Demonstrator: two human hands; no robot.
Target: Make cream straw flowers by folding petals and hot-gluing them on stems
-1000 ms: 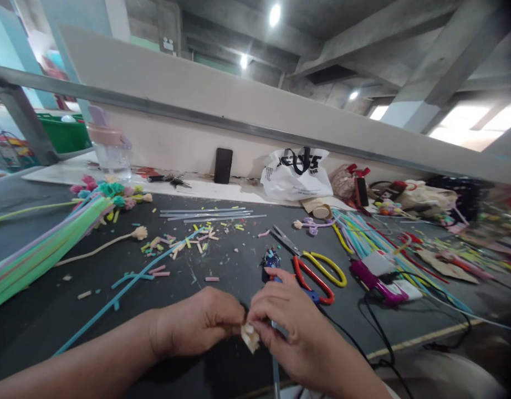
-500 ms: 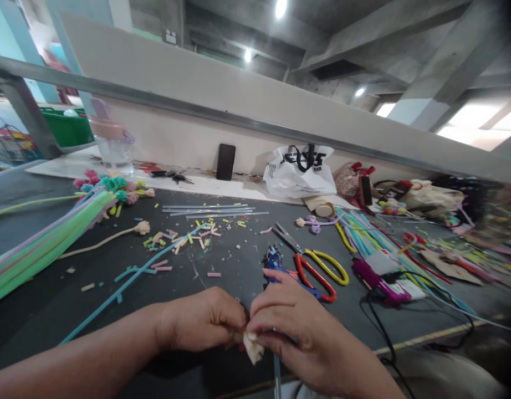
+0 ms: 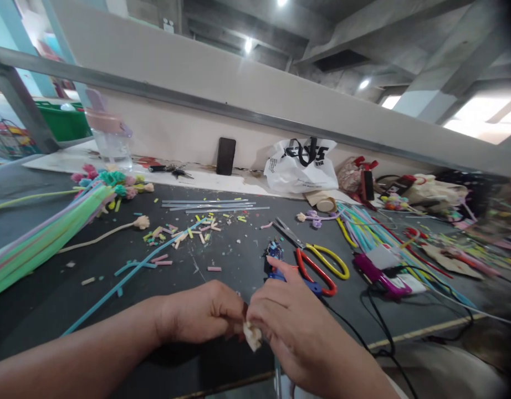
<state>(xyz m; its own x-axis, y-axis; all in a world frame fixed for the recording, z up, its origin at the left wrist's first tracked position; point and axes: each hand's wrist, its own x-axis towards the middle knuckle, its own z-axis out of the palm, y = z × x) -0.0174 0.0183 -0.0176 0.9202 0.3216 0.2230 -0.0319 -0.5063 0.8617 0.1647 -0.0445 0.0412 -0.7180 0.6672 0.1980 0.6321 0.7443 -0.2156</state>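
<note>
Near the table's front edge, my left hand [image 3: 205, 313] is closed, its fingertips at a small cream-coloured piece [image 3: 253, 336]. My right hand [image 3: 289, 321] pinches the same piece from the other side, with its index finger stretched forward. The two hands meet at the fingertips. Below my right hand a thin clear stick [image 3: 277, 377] points down. Just beyond that hand lies a blue tool [image 3: 276, 271], partly covered by it. Scissors [image 3: 317, 260] with red and yellow handles lie to its right.
Fuzzy coloured stems [image 3: 43, 238] with flower tips lie left, beside a blue stem [image 3: 131, 280]. Cut bits [image 3: 201, 233] and clear sticks [image 3: 209, 205] lie mid-table. A purple device [image 3: 380, 277] with black cables is right; a white bag [image 3: 299, 169] and phone [image 3: 226, 156] stand behind.
The fingers of my right hand have drawn closer together around the cream piece, and its index finger points further forward. The view has shifted slightly.
</note>
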